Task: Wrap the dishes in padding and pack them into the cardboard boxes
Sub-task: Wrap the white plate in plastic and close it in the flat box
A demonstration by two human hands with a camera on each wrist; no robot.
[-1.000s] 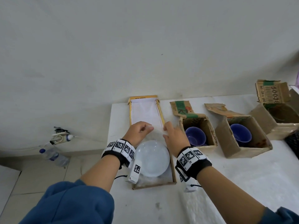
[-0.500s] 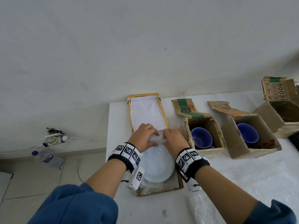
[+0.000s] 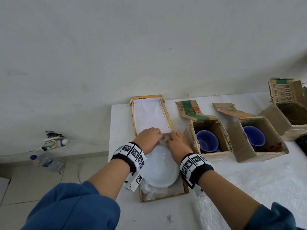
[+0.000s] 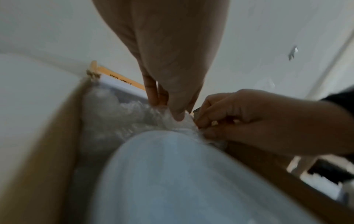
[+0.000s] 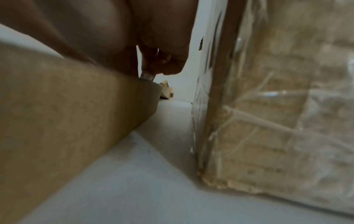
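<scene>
So far, the white plate (image 3: 160,170) lies in the flat box (image 3: 163,195) on bubble wrap (image 4: 122,118), whose far edge the left hand (image 3: 147,140) and right hand (image 3: 177,145) pinch. Two blue bowls (image 3: 206,143) sit unwrapped in boxes at right; the plate remains uncovered.
</scene>
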